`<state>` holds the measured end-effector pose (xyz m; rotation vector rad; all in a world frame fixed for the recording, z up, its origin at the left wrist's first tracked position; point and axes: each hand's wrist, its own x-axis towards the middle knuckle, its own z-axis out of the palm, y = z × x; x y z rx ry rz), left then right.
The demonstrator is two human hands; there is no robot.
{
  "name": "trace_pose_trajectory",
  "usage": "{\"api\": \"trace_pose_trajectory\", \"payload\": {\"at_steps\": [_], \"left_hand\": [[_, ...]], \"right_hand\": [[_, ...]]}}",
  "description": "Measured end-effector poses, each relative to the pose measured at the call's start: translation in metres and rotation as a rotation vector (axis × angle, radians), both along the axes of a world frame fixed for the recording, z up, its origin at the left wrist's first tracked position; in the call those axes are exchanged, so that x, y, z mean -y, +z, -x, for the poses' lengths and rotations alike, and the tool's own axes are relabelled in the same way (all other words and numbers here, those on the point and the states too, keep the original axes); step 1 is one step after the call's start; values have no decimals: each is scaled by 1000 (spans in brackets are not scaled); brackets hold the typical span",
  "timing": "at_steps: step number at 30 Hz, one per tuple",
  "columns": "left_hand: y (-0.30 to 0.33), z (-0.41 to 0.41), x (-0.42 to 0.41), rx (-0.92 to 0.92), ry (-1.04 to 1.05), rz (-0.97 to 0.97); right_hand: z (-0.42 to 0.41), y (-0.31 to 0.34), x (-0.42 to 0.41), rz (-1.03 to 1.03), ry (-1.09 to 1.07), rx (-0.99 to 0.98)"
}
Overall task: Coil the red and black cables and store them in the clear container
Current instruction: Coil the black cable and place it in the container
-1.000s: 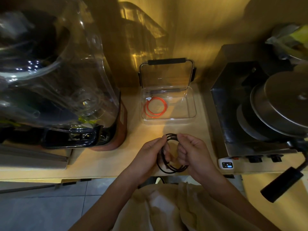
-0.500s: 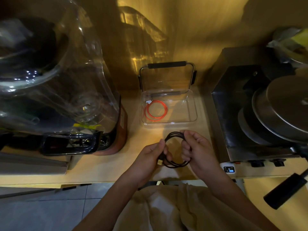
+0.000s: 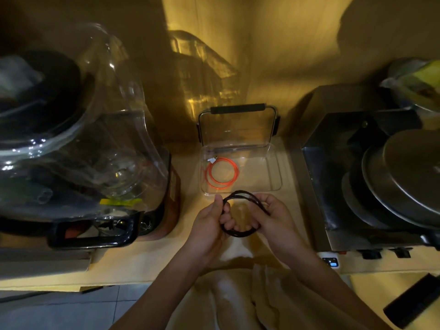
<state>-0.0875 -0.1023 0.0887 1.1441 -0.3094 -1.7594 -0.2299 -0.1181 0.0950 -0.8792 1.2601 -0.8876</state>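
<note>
**Coil held just short of the box**

Cable first: the black cable wound into a round coil [image 3: 240, 211] sits between your two hands above the pale wooden counter [image 3: 142, 263], its loop standing roughly upright and facing you, the top arc leaning toward the far side. Your left hand [image 3: 209, 225] has its fingers curled shut around the left side of the coil, thumb on top; your right hand [image 3: 273, 217] pinches the right side, fingers closed on the strands.

The clear plastic container with the raised black-handled lid [image 3: 277, 172] lies directly beyond your fingertips, its near rim just past the top of the coil. The orange-red cable, already coiled [image 3: 222, 173], lies flat in the left half of the container, so the right half is the bare part.

Judging from this, the coming move runs straight away from you, forward and slightly right, and you'd need to tip the coil flat to lay it down. Your right hand is nearer the free half; the left would cross over the red coil.
</note>
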Motion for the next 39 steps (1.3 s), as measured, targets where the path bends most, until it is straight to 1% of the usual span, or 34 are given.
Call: {"api": "trace_pose_trajectory", "payload": {"at_steps": [2,6,7,8,10,13,15,17,21,23,25,26,28,30,32,35,39], "left_hand": [[1,1,9,24,-6,17],[-4,1,26,40,-41,10],[-6,1,30,53,-51,12],[-7,2,34,68,-62,14],[-8,5,41,96,-97,17],[-10,6,50,67,-161,14],[-14,5,55,82,-229,31],[-21,4,65,141,-271,23],[-29,8,80,303,-285,31],[-34,11,89,377,-293,18],[-43,13,100,427,-271,-15],[-47,15,105,446,-248,-37],[-56,18,114,491,-201,-76],[-63,22,123,525,-161,-102],[-69,24,131,536,-128,-119],[-77,26,144,549,-107,-135],[-88,31,160,576,-84,-211]], "right_hand": [[-1,-5,8,95,33,-168],[2,-15,26,182,85,-414],[2,-14,29,178,95,-450],[2,-13,31,152,87,-442],[1,-11,37,58,34,-324],[7,-18,54,-87,-22,-137],[13,-21,64,-164,-3,-36],[19,-25,77,-210,1,28],[21,-25,97,-358,-98,254],[20,-29,107,-389,-121,264],[19,-32,117,-386,-123,179],[19,-34,122,-366,-107,101],[17,-36,130,-305,-99,-42],[15,-40,135,-258,-148,-145],[15,-46,138,-165,-132,-244],[18,-54,139,-121,-50,-292],[22,-68,148,-195,86,-327]]}}
